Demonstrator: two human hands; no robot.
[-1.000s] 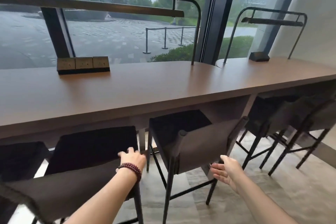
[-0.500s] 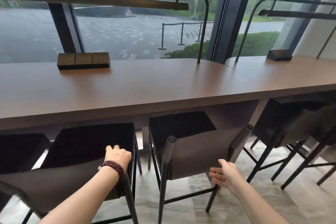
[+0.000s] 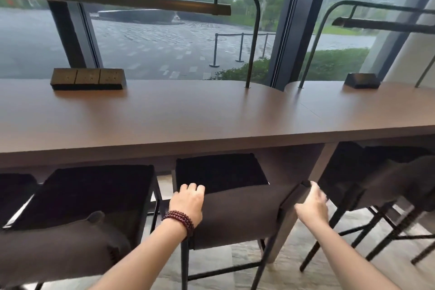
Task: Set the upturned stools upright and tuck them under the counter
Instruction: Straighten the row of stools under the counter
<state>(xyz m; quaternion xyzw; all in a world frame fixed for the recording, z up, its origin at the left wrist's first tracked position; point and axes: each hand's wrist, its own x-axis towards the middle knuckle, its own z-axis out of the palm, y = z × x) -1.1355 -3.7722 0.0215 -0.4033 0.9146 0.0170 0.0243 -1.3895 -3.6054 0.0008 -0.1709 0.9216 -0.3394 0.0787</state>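
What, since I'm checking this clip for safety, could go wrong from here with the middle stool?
The right hand sits at the middle stool's right backrest post, close beside the support panel under the counter; fingers might get pinched there. The stool's right legs could also catch that panel as it slides under.

Soft grey daylight is pouring in through the big window (image 3: 164, 49) and laying a dull sheen along the counter (image 3: 211, 115), while the stool seats (image 3: 219, 172) beneath are sitting in deep shadow. The right hand (image 3: 313, 205) is smearing with motion blur (the far-right stools (image 3: 388, 183) too), and the lamp bar (image 3: 117, 0) is bowing at the wide-angle edges.
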